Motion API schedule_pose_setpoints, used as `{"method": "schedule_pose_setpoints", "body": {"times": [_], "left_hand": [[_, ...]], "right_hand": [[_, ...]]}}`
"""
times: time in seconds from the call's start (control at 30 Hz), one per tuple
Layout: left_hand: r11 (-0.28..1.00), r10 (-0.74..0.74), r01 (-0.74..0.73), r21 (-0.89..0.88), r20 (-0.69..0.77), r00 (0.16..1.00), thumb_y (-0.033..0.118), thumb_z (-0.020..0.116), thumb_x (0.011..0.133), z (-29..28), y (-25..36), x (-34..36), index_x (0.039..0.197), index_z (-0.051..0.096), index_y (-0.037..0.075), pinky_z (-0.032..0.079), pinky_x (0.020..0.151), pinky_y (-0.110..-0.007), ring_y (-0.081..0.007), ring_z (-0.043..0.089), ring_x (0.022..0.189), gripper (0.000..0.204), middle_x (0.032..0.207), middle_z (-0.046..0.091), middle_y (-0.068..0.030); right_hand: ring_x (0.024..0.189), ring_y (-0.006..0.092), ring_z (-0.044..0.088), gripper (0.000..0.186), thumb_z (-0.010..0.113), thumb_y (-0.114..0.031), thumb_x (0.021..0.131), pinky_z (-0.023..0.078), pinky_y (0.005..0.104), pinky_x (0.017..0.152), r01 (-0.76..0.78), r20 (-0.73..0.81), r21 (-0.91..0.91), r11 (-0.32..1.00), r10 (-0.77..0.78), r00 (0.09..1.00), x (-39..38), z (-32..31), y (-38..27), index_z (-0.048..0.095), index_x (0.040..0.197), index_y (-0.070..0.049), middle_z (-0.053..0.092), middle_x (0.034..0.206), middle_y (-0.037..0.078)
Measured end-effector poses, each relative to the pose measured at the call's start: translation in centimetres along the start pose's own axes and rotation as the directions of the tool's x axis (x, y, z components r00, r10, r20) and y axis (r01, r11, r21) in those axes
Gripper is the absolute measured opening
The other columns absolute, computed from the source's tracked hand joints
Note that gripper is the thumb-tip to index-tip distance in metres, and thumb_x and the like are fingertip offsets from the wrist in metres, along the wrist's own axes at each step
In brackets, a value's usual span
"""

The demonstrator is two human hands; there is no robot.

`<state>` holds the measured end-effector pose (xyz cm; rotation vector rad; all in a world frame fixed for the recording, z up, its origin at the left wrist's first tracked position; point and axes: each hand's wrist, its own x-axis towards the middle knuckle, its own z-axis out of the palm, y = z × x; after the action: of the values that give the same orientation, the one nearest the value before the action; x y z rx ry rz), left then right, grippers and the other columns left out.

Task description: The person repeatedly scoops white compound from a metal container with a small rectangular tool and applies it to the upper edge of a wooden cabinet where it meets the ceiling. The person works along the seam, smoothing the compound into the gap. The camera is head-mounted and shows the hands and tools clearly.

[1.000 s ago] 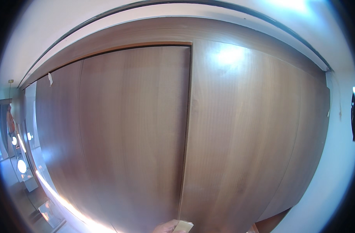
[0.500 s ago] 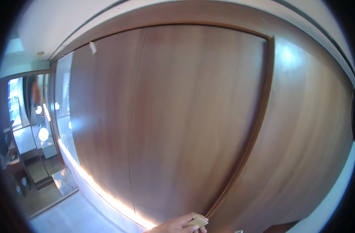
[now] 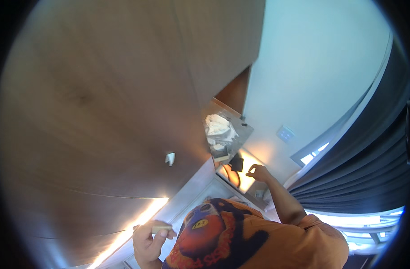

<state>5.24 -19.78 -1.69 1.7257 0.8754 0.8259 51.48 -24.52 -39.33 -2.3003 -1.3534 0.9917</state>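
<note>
Sitting in left hand [image 3: 146, 242], pale block [image 3: 162, 229], between thumb [image 3: 159, 239] and fingers [image 3: 156, 223].

Your head camera, the left of a fisheye pair, looks down past your orange shirt [image 3: 267, 233], close at the lower edge. It takes in your left hand [image 3: 149, 241] and right hand [image 3: 258, 173], with wood panelling [image 3: 102, 112] across the upper left and a dark curtain [image 3: 348, 170] curving at the right.
</note>
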Motion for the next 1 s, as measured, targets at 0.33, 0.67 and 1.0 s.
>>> {"method": "schedule_pose_setpoints", "body": {"times": [0.33, 0.67, 1.0], "left_hand": [[0.829, -0.473, 0.506, -0.238, 0.186, 0.861, -0.009, 0.047, 0.097, 11.9, -11.0, 7.5, 0.112, 0.054, -0.001, 0.056, 0.085, -0.034, -0.0191, 0.069, 0.093, 0.018, 0.103, 0.071, -0.0148], [0.827, -0.551, 0.523, -0.206, -0.116, 0.826, 0.002, 0.069, 0.097, 17.4, -15.0, 7.2, 0.098, 0.060, 0.002, 0.051, 0.079, -0.029, -0.0116, 0.061, 0.087, 0.008, 0.095, 0.066, -0.0047], [0.679, -0.626, 0.615, -0.401, 0.121, 0.770, 0.013, 0.069, 0.100, 21.9, -22.0, 16.5, 0.094, 0.067, -0.001, 0.056, 0.076, -0.029, -0.0133, 0.069, 0.080, 0.015, 0.089, 0.072, -0.0061]], "right_hand": [[0.086, 0.0280, 0.070, 0.036, 0.065, -0.018, 0.087, 0.055, 0.0413, 0.078, -0.029, -0.008, 0.577, 0.816, 0.041, 0.999, 16.4, -1.8, 2.0, 0.066, 0.116, 0.003, 0.073, 0.095, 0.016], [0.110, 0.0358, 0.066, 0.038, 0.066, -0.020, 0.092, 0.052, 0.0428, 0.094, 0.165, -0.667, 0.173, 0.971, -0.008, 0.745, 34.0, -7.1, -8.3, 0.066, 0.125, -0.002, 0.069, 0.119, 0.023], [0.103, 0.0160, 0.066, 0.044, 0.072, -0.034, 0.097, 0.056, 0.0324, 0.084, -0.077, 0.435, 0.796, 0.601, -0.479, 0.763, 5.1, -3.3, -10.3, 0.063, 0.129, -0.004, 0.069, 0.112, 0.004]]}}
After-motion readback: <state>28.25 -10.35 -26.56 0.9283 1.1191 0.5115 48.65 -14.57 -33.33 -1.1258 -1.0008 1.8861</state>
